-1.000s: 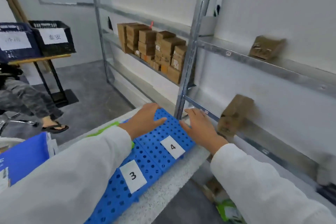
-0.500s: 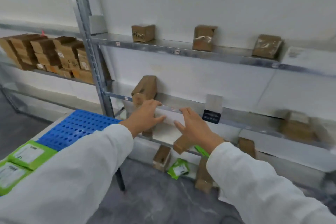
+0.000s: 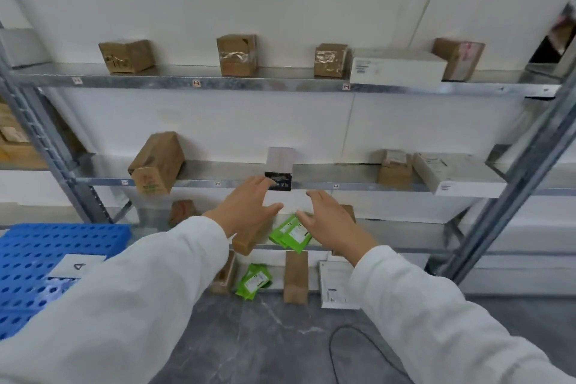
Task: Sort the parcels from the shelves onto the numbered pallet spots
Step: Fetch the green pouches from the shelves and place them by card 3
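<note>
My left hand and my right hand are both stretched out with straight fingers, holding nothing, in front of the middle shelf. Just beyond my left fingertips a small box with a black front stands on that shelf. Under my hands, on the lower shelf, lie green parcels and a brown box. A tilted brown box sits on the middle shelf to the left. The blue pallet with its label 4 lies at the lower left.
The top shelf carries three brown boxes, a white box and another brown box at the right. The middle shelf's right end holds a brown box and a white box. More parcels stand at floor level. A cable lies on the grey floor.
My view has swung right, from the pallet to the shelf unit. Both hands have left the pallet and now reach toward the middle shelf, still holding nothing.
</note>
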Tool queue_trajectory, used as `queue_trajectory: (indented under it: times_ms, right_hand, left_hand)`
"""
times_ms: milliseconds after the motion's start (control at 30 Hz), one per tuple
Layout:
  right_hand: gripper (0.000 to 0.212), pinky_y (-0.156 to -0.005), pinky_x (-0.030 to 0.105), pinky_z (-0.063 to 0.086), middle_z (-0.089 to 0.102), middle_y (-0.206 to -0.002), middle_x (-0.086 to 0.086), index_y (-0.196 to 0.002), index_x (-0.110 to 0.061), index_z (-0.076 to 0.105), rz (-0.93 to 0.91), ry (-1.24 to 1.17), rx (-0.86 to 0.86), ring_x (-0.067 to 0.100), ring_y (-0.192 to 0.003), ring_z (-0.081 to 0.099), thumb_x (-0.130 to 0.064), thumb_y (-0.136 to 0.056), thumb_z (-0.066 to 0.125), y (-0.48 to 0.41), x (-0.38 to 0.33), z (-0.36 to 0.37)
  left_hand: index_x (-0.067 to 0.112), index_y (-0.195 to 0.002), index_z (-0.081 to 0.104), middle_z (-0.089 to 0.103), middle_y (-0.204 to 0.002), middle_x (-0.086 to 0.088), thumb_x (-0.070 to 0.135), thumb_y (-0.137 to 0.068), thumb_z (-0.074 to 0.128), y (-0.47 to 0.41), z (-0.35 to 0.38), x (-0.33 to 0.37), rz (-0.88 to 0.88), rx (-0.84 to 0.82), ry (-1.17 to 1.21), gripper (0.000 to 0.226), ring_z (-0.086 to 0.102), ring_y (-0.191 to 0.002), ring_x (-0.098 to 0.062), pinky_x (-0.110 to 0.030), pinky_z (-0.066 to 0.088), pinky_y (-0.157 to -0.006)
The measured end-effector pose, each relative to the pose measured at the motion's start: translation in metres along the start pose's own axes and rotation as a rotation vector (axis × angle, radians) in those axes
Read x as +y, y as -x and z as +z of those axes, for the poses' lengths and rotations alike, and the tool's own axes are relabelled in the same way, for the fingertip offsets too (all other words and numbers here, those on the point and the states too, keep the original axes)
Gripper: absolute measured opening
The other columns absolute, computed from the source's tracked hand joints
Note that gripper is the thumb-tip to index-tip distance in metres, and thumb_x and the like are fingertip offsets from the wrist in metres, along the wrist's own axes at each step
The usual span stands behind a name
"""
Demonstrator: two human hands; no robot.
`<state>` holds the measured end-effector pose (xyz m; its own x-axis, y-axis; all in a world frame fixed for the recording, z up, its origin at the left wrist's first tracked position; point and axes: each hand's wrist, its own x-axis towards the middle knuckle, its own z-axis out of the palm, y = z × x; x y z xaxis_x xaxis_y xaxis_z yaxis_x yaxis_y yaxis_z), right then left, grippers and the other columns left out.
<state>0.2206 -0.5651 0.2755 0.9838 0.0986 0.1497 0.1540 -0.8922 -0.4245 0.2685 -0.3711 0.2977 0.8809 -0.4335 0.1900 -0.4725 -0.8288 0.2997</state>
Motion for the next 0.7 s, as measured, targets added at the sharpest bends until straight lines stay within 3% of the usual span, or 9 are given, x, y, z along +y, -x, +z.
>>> queue_trajectory:
  times_ms: [333, 500, 700]
  right_hand:
    - [0.055, -0.105, 0.034, 0.035, 0.046, -0.137, 0.009, -0.140, -0.009, 0.039, 0.124, -0.005, -0.017, 0.025, -0.127, 0.042, -0.042, -0.097, 0.050, -0.017, 0.047, 0.024]
    - [0.053, -0.101, 0.038, 0.039, 0.047, -0.133, 0.012, -0.137, -0.007, 0.041, 0.184, -0.004, -0.113, 0.029, -0.123, 0.045, -0.040, -0.097, 0.048, -0.045, 0.066, 0.053]
    - [0.054, -0.096, 0.035, 0.037, 0.043, -0.141, 0.013, -0.142, -0.008, 0.035, 0.252, 0.028, -0.220, 0.029, -0.128, 0.042, -0.040, -0.100, 0.044, -0.098, 0.085, 0.091]
  left_hand:
    - [0.013, -0.139, 0.043, 0.047, -0.140, -0.003, 0.046, -0.093, 0.053, -0.036, 0.061, -0.005, 0.047, -0.143, -0.007, 0.057, 0.040, -0.130, -0.021, -0.031, 0.030, -0.109]
    - [0.015, -0.136, 0.048, 0.049, -0.139, -0.005, 0.049, -0.091, 0.054, -0.057, 0.096, -0.034, 0.030, -0.208, 0.000, 0.057, 0.044, -0.126, -0.022, -0.035, 0.034, -0.108]
    - [0.013, -0.137, 0.046, 0.041, -0.144, -0.007, 0.042, -0.093, 0.055, -0.091, 0.133, -0.084, 0.002, -0.319, 0.117, 0.054, 0.040, -0.131, -0.027, -0.039, 0.039, -0.104]
